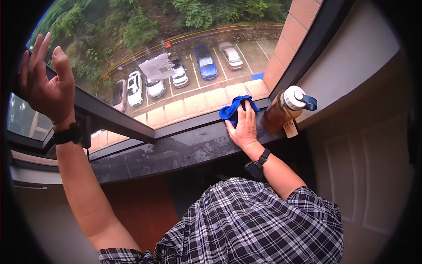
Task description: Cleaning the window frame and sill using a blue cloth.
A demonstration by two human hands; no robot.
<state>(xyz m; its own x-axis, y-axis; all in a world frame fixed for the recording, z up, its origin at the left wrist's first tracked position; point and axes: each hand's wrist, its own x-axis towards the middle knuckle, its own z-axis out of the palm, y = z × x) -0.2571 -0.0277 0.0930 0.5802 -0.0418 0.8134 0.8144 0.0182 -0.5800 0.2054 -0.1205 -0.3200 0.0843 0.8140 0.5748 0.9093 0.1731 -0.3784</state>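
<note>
A bunched blue cloth lies under the fingers of my right hand, pressed against the lower window frame near its right corner. Below the frame runs a dark stone windowsill with whitish smears on it. My left hand is raised at the far left beside the dark window post, fingers spread and nothing visible in it. Whether its outer edge touches the frame behind I cannot tell. Both wrists wear black straps. A torn, pale film patch clings to the glass pane.
Close to my right hand, a clear bottle of brown liquid with a white lid and blue loop stands on the sill. A small card-like item lies beside it. The slanting window post divides the panes. Parked cars show outside, far below.
</note>
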